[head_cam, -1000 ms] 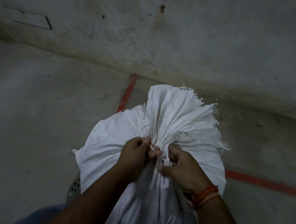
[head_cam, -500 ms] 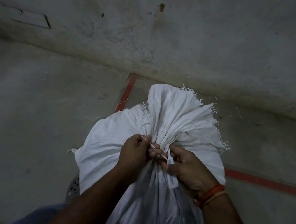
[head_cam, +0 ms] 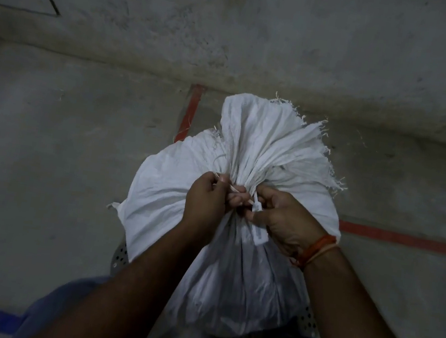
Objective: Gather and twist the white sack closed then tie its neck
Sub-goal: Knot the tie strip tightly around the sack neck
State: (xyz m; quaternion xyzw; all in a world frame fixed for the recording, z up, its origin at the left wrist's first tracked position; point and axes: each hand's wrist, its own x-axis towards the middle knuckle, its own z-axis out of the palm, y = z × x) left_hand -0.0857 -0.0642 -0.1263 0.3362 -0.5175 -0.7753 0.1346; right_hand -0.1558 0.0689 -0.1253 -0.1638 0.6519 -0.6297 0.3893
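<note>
1. The white sack [head_cam: 236, 227] is seen standing on the concrete floor [head_cam: 45, 174], near the foot of the wall [head_cam: 262, 32], where two red floor lines [head_cam: 405, 239] meet; something perforated is partly visible under it, not identifiable.
2. The neck is already gathered and bunched; the frayed mouth [head_cam: 271, 135] is fanned out above the hands, on the wall side.
3. The left hand [head_cam: 208, 199] is curled, with a thin white tie strip [head_cam: 237, 191] pinched between thumb and fingers.
4. The right hand [head_cam: 284, 219] is curled against the neck, with the head end of the strip, a flat tab [head_cam: 257, 231], held by thumb and fingers.
5. Change over the last second: the strip is drawn further out toward the left, the tab is now hanging in plain sight below the right thumb, and the view is tilted slightly downward.
6. Meaning, as a judgement: gathering and twisting are done; the tie is being cinched round the neck, so the task is judged late-stage, tightening not yet confirmed.
7. Risk, as judged: the strip could slip out of the pinch, or the bunched folds could loosen before it is locked.
</note>
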